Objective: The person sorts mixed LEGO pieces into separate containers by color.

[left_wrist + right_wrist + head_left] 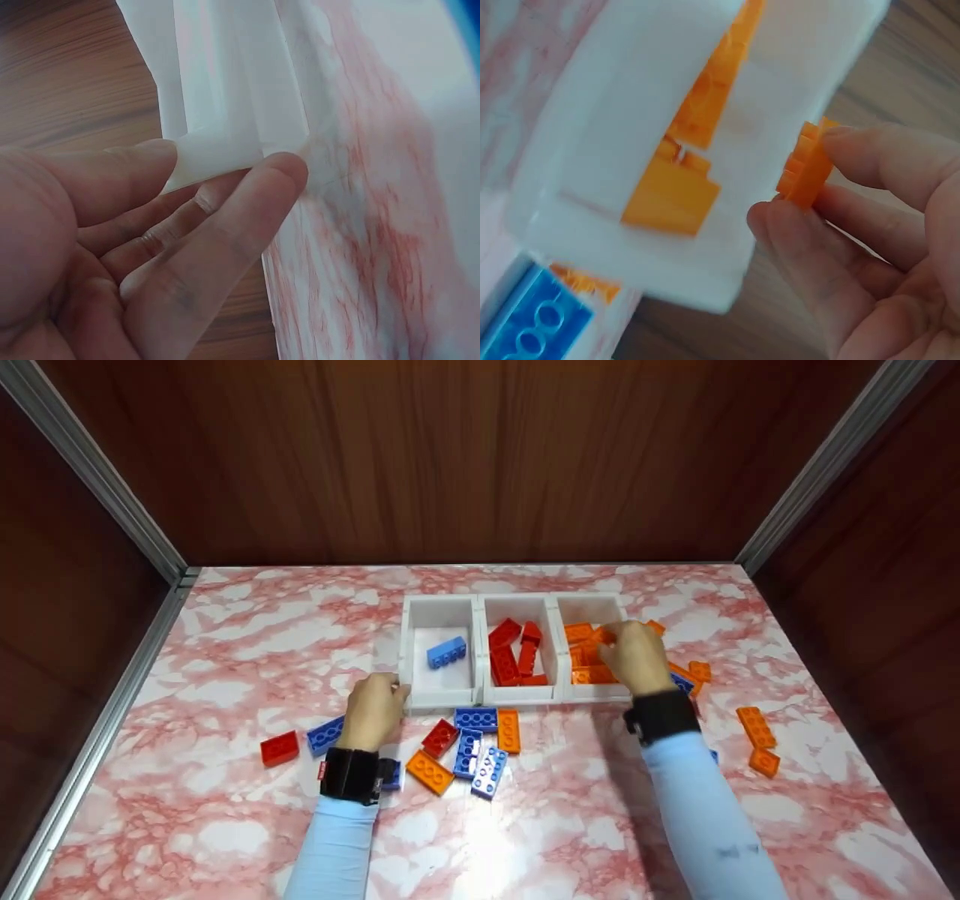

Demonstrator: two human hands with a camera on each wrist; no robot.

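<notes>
Three white bins stand side by side. My left hand (pixel 373 711) grips the near left corner of the left bin (pixel 441 700), thumb on one side of its wall (pixel 217 142) and fingers on the other. One blue brick (pixel 447 652) lies inside that bin. Red bricks (pixel 505 666) fill part of the middle bin (pixel 520 694). At the right bin (pixel 587 604), which has orange bricks (pixel 592 674) in it, my right hand (pixel 636 657) pinches another orange toy brick (pixel 810 169) between thumb and fingertips, close over the bin's rim.
In front of the bins lie loose blue (pixel 468 751), red (pixel 439 738) and orange bricks (pixel 430 772). A red brick (pixel 280 748) sits farther left. More orange bricks (pixel 755 726) are scattered to the right. Wooden panels (pixel 465 465) enclose the marbled table (pixel 225 810).
</notes>
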